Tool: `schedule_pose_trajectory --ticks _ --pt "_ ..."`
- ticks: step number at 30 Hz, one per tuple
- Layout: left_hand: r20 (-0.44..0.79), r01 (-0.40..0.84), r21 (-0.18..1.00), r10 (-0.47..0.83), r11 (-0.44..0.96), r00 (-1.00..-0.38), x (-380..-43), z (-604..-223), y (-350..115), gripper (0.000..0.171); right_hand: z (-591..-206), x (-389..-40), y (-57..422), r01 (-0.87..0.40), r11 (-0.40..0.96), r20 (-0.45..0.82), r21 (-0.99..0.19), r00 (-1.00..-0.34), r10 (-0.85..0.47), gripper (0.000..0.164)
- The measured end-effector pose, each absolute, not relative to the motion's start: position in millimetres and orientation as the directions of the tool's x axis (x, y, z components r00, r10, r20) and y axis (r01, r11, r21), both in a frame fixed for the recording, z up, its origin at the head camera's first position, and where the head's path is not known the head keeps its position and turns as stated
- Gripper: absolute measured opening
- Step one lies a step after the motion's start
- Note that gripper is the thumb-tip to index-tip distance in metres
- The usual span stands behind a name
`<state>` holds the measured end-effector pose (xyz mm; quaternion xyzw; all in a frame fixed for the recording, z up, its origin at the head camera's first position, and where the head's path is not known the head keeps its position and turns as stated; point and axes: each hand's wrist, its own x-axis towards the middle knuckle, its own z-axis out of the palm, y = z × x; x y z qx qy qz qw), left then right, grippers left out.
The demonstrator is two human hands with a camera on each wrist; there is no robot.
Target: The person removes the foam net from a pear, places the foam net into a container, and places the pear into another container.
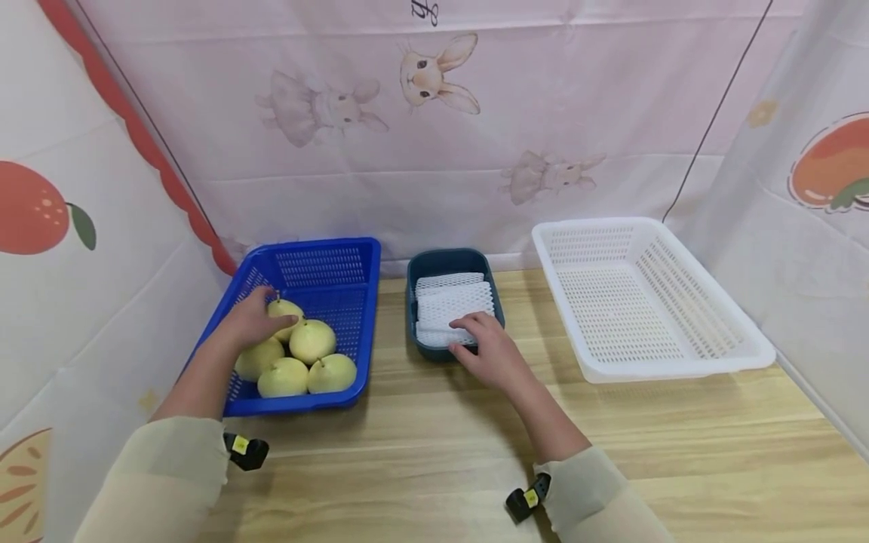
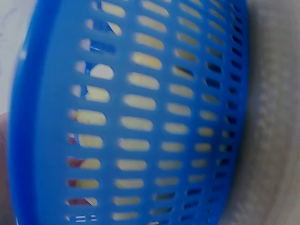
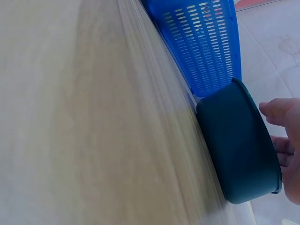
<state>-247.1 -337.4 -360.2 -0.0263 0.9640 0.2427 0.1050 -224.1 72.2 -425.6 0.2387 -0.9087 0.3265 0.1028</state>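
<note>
Several pale yellow pears lie in the blue basket on the left. My left hand reaches over the basket's left side, its thumb and fingers around the rearmost pear. In the left wrist view the slotted basket wall hides most of the hand and fruit. White foam net sleeves are stacked in a dark green box at the middle. Over that box's near right part hovers my right hand, fingers loosely bent, thumb apart; nothing shows between them.
A white slotted basket stands on the right of the wooden table. Printed cloth hangs behind and at both sides, close to the containers.
</note>
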Motion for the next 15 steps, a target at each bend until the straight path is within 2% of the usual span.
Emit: schedule_pose_trajectory --ticks 6,15 --pt "-0.198 -0.114 0.489 -0.017 0.865 -0.980 -241 -353 -328 0.115 -427 -224 72 -0.501 0.672 0.341 -0.545 -0.865 -0.369 0.032" --pt "-0.094 -0.068 0.460 -0.028 0.886 -0.995 -237 -336 -321 0.103 -430 -224 73 -0.506 0.668 0.359 -0.545 -0.862 -0.358 0.031"
